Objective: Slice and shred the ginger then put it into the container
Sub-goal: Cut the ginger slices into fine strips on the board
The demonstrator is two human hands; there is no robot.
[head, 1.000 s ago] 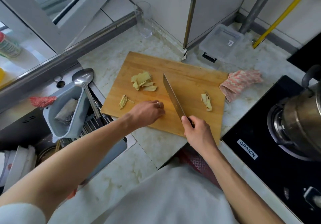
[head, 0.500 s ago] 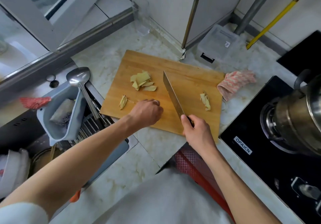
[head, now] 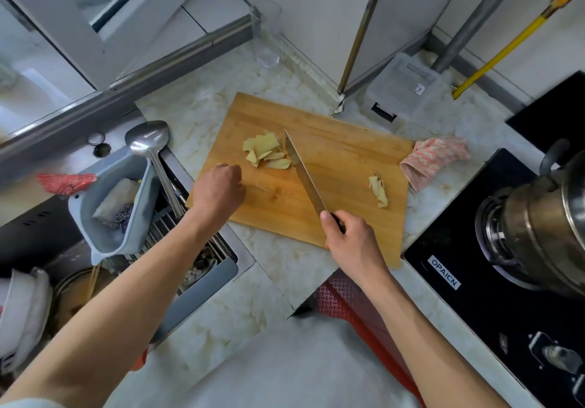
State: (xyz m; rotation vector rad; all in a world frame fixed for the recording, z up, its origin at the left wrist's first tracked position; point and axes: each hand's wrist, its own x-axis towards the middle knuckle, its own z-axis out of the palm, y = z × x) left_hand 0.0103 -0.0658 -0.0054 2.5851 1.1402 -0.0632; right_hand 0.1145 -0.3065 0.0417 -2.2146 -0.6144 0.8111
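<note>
**Left hand moves onto the shred pile; blade shifts toward the slices**

My left hand now sits at the left-centre of the cutting board, fingers curled downward. A second ago it rested nearer the middle of the board, beside the blade. It now covers the spot where a small bundle of ginger shreds lay in the earlier views. That bundle is no longer visible, so I judge it is under my fingers; whether I am actually gripping it I cannot tell.

My right hand grips the handle of the knife at the lower centre of the frame. The blade runs diagonally up the board, and its tip now lies right against the pile of ginger slices in the upper-centre of the board, closer than before.

A second, smaller batch of ginger strips lies at the right side of the board, apart from both hands.

The clear container stands off the board at the upper right of the frame, by the wall. No ginger is visible in it.

Assessment: the slicing looks largely done and shredding partly done. The remaining slices need cutting before transfer.
</note>
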